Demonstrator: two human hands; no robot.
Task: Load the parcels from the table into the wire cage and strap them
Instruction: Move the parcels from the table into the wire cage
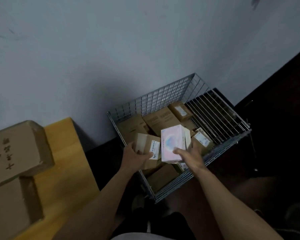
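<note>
Loading so far: a layer of brown parcels [160, 121] lay in the wire cage [180, 181], covering most of its floor.
Left hand [134, 157]: gripped a small labelled parcel [146, 144], thumb on the label face, over the cage's near-left corner.
Right hand [191, 155]: clasped a pastel box [172, 142] upright, just beside the labelled parcel and above the stack inside the cage.
Table [64, 153]: two large cartons [16, 149] sat on it, not yet loaded, well apart from the cage.
Strap: none seen anywhere in view.
Doubt: the light was dim; I could not tell whether my two boxes already rested on the stack or hung just above it.
Judgement: loading of small parcels looked well past half. Left to do were setting these two down, fitting in the large cartons if they belonged to the load, then all the strapping.
</note>
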